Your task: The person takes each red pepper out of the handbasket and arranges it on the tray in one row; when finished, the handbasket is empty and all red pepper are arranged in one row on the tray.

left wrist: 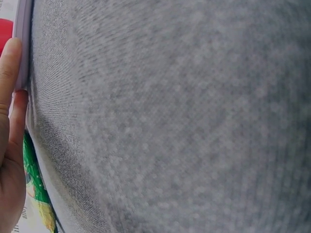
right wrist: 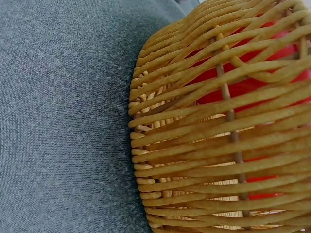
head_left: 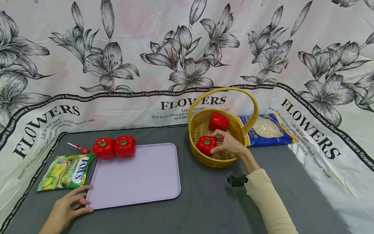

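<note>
Inside the yellow wicker basket (head_left: 196, 155), my right hand (head_left: 229, 143) holds a red bell pepper (head_left: 206, 145) between thumb and fingers. Another red bell pepper (head_left: 219, 121) lies farther back in the basket. My left hand (head_left: 68, 205) holds the near left corner of a pale lilac tray (head_left: 134, 178), thumb at the front and fingers at the left edge. Two more peppers, a left one (head_left: 104, 148) and a right one (head_left: 125, 146), sit side by side at the tray's far left corner. In the right wrist view, basket weave (right wrist: 194, 126) hides the right hand.
A green and yellow FOX'S candy bag (head_left: 65, 172) lies left of the tray, below a wrapped lollipop (head_left: 84, 150). Behind the basket's right side is a blue and yellow packet (head_left: 267, 130). The basket's tall handle (head_left: 223, 88) arches above it. A flowered cloth hangs behind the grey table.
</note>
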Tool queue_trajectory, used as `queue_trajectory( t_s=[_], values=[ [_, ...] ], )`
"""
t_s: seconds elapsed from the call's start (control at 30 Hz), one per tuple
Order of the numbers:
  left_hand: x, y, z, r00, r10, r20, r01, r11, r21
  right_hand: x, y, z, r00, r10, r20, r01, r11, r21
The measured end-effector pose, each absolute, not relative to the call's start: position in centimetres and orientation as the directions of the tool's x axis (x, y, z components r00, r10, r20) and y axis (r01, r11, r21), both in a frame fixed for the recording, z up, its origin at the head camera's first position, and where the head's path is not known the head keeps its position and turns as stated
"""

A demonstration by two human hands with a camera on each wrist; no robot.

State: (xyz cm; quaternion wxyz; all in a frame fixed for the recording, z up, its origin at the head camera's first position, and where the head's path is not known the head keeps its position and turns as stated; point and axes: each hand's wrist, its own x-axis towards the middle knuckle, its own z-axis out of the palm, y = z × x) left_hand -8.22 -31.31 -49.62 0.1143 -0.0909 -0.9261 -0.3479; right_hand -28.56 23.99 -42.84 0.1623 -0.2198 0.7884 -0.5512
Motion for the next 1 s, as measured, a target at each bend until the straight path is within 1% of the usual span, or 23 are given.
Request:
queue_trajectory(
  t_s=[0.1,0.2,0.23,0.43,0.53,0.73,0.83,0.93,1.0],
  values=[
    [-8.1,-31.3,-49.5,-0.975,0.074,0.209,0.195,0.735,0.649,-28.6,23.7,-42.8,-0.847,-0.531,-0.026,-0.18,0.332,-0.926],
    [-8.0,-31.3,-49.3,-0.98,0.072,0.186,0.176,0.749,0.639,-28.5,23.6,-42.7,-0.836,-0.547,-0.047,-0.183,0.358,-0.915],
    [-8.0,-31.4,-49.3,-0.98,0.072,0.186,0.176,0.754,0.633,-28.5,23.6,-42.6,-0.825,-0.562,-0.059,-0.172,0.349,-0.921],
    [-8.1,-31.3,-49.2,-0.979,0.083,0.187,0.185,0.747,0.638,-28.4,24.6,-42.3,-0.744,-0.652,-0.145,0.003,0.213,-0.977],
    [-8.2,-31.4,-49.2,-0.98,0.078,0.185,0.18,0.751,0.636,-28.5,25.1,-42.3,-0.743,-0.648,-0.167,0.031,0.216,-0.976],
    [-8.0,-31.5,-49.2,-0.981,0.076,0.179,0.174,0.75,0.638,-28.5,25.2,-42.1,-0.782,-0.599,-0.171,-0.02,0.299,-0.954],
    [-8.1,-31.5,-49.3,-0.98,0.074,0.186,0.178,0.748,0.639,-28.2,25.3,-41.8,-0.765,-0.623,-0.164,-0.034,0.293,-0.956],
    [-8.2,-31.4,-49.4,-0.974,0.073,0.214,0.196,0.738,0.646,-28.3,25.7,-41.5,-0.734,-0.659,-0.163,-0.04,0.282,-0.959],
    [-8.2,-31.3,-49.5,-0.971,0.071,0.227,0.204,0.737,0.645,-28.4,25.9,-41.4,-0.733,-0.661,-0.162,-0.062,0.302,-0.951]
  ],
)
